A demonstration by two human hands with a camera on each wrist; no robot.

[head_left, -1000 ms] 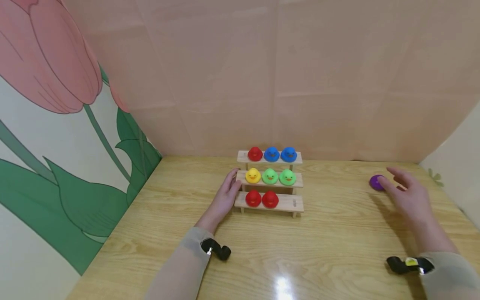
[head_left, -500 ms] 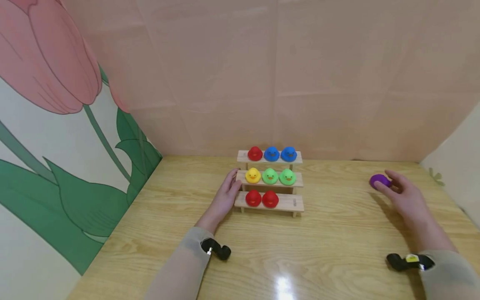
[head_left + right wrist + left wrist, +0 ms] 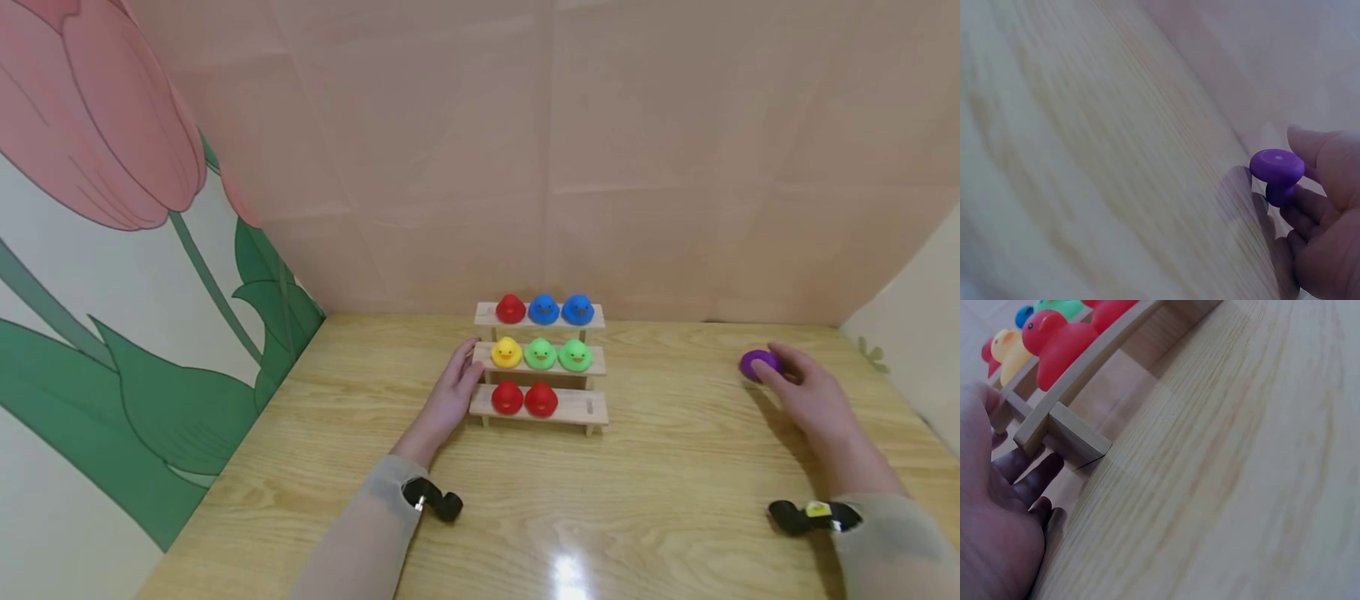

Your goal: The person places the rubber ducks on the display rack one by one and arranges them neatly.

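Observation:
A three-step wooden stand (image 3: 581, 406) carries rubber ducks in rows. On its top step are a red duck (image 3: 511, 309) and two blue ducks (image 3: 543, 309). The middle step has a yellow duck (image 3: 506, 352) and two green ducks (image 3: 540, 354); two red ducks (image 3: 507, 397) sit on the bottom step, whose right end is bare. My left hand (image 3: 452, 389) grips the stand's left end, thumb by the middle step. Far to the right, my right hand (image 3: 813, 400) pinches a purple rubber duck (image 3: 1277, 165), its flat round base showing in the right wrist view.
The stand is on a wood-grain table (image 3: 675, 467), near a pinkish cloth backdrop (image 3: 600, 167). A wall with a tulip picture (image 3: 112, 125) rises at the left, and a pale wall (image 3: 915, 325) at the right.
My right thumb and fingers have drawn together round the purple duck, and that hand has moved slightly left. The left hand and the stand stay put.

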